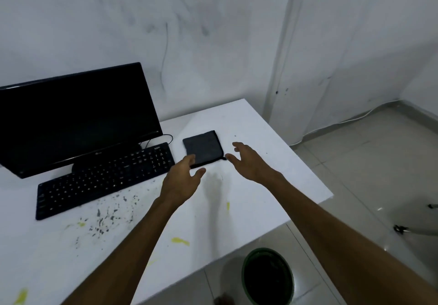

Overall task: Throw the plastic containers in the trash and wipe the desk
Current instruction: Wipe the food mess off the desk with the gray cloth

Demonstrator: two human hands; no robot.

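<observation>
From the head camera, a folded dark cloth (203, 149) was seen lying flat on the white desk (272, 186), and everything else is placed against it. The left hand (181, 181) was held at the cloth's near left corner, fingers spread and relaxed, gripping nothing; whether its fingertips touched the fabric could not be told. The right hand (248, 162) was stretched out just right of the cloth, fingers splayed, nothing grasped. A black keyboard (104, 179) was laid left of the cloth, with a dark monitor (75, 115) stood behind it. Black specks and yellow smears (180, 241) were scattered on the desk nearer the camera than the cloth. A green-rimmed trash bin (267, 277) was set on the floor well below the cloth, past the desk's near edge. No plastic containers were picked out on the desk.
</observation>
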